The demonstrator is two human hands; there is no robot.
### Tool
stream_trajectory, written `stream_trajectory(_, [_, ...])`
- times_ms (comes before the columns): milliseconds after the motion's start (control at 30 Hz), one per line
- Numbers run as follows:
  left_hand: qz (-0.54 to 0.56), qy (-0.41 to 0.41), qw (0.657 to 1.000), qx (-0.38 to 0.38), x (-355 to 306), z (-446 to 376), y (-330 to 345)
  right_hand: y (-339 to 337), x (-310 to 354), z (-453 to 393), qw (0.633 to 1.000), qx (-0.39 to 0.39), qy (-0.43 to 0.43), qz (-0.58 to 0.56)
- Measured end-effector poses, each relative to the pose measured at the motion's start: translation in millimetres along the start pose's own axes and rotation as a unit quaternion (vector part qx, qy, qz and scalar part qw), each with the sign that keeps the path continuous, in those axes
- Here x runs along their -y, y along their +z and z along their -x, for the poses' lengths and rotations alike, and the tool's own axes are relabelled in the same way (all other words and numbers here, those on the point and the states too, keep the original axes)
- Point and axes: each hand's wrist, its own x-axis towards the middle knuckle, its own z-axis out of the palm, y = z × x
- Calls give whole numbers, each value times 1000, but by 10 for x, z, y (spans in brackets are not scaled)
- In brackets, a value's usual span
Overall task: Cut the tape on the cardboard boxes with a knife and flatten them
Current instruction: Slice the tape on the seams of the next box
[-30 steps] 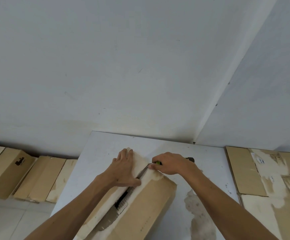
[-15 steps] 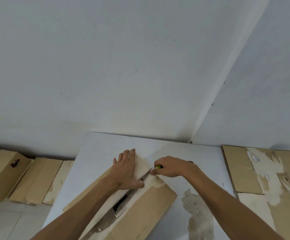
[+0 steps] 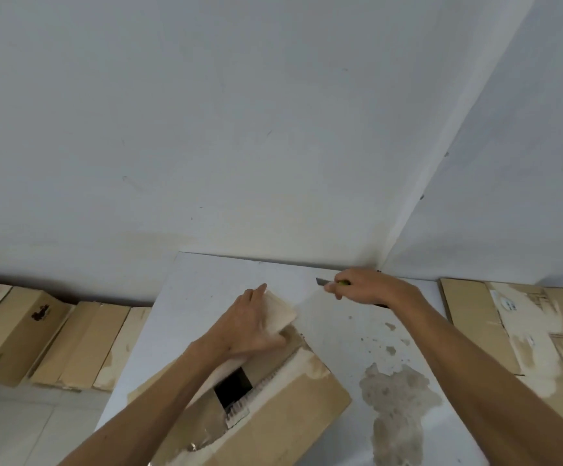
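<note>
Left hand grips a cardboard box flap (pale, torn); right hand clutches a knife.

The cardboard box at lower centre is tan with pale, whitish torn patches and a black gap. The knife has a grey blade and yellow-green handle. The table is white, blotched grey-brown at lower right. Walls are off-white.
</note>
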Motion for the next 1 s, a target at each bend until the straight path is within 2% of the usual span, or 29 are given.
stream_trajectory(133, [44,-13,998,-53,-56,-90,-253,193,248,99,999,1,52,3])
stream_trajectory(233, [48,-10,988,-147,-61,-123,-407,397,391,195,996,-20,80,43])
stream_trajectory(400, [150,-48,949,-273,0,-142,-662,621,524,296,985,-98,134,54])
stream_trajectory(533, [159,-117,923,-331,380,-128,-705,754,524,414,977,-131,167,31])
stream_trajectory(600, [106,-156,926,-326,471,-55,-631,835,459,472,970,-144,194,12])
stream_trajectory(667, [8,-169,942,-290,490,30,-497,918,388,529,964,-149,218,-13])
stream_trajectory(733, [-71,-131,950,-275,471,126,-323,983,342,577,961,-146,230,-49])
stream_trajectory(833, [-154,-33,957,-244,359,247,-48,1039,327,606,958,-141,233,-94])
stream_trajectory(900, [-130,28,973,-188,221,317,110,1037,326,594,957,-149,226,-100])
stream_trajectory(1000, [-15,73,993,-92,-7,385,298,996,338,576,955,-171,217,-107])
